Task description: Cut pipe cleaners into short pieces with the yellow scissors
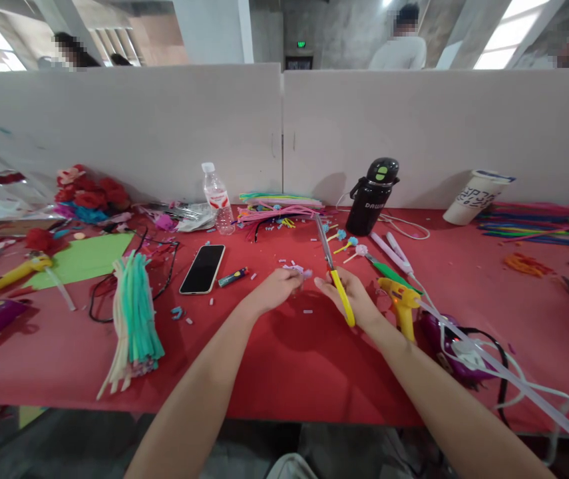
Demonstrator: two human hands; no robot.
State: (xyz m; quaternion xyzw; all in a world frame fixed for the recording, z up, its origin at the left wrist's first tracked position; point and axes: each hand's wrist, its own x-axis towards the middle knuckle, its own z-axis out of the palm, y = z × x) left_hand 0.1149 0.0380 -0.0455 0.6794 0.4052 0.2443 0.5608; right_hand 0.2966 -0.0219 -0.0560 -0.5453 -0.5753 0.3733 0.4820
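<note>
My right hand (349, 296) is closed round the yellow handles of a pair of scissors (331, 269), whose grey blades point away towards the partition. My left hand (277, 287) pinches a small purple fuzzy piece (304, 272) just left of the scissors. Both hands hover over the red table (289, 359), close together. Small cut bits of pipe cleaner lie scattered round them.
A yellow glue gun (402, 303) stands right of my right hand, with glue sticks and cables beyond. A phone (203, 268), a bundle of green and white pipe cleaners (134, 316), a water bottle (217, 199), a black flask (374, 195) and a paper cup (474, 197) lie about. People stand behind the partition.
</note>
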